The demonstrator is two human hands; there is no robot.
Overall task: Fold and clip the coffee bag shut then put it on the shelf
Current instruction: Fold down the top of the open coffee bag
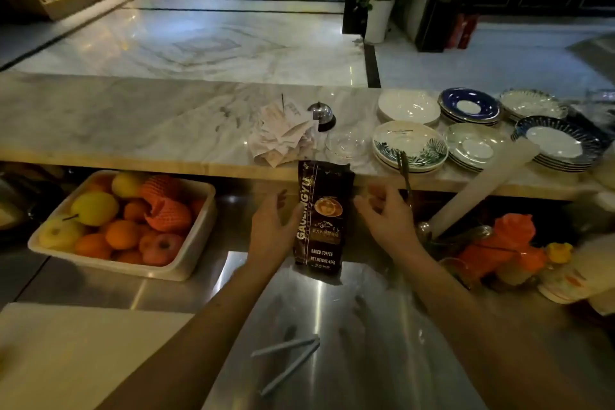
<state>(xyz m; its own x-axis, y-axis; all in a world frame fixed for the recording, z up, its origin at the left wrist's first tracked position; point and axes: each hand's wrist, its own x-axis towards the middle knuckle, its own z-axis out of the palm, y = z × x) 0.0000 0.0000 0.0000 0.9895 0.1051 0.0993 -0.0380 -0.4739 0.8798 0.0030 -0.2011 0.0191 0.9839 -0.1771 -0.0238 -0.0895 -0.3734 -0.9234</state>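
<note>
A dark brown coffee bag stands upright on the steel counter, its top edge reaching the marble ledge. My left hand touches the bag's left side with fingers spread. My right hand hovers just right of the bag, fingers curled and apart, holding nothing. A long grey bag clip, hinged open in a V, lies on the steel counter nearer to me, between my forearms.
A white tub of fruit sits left of the bag. The marble ledge above carries paper slips, a service bell and stacked plates. A white cutting board lies at lower left; orange items crowd the right.
</note>
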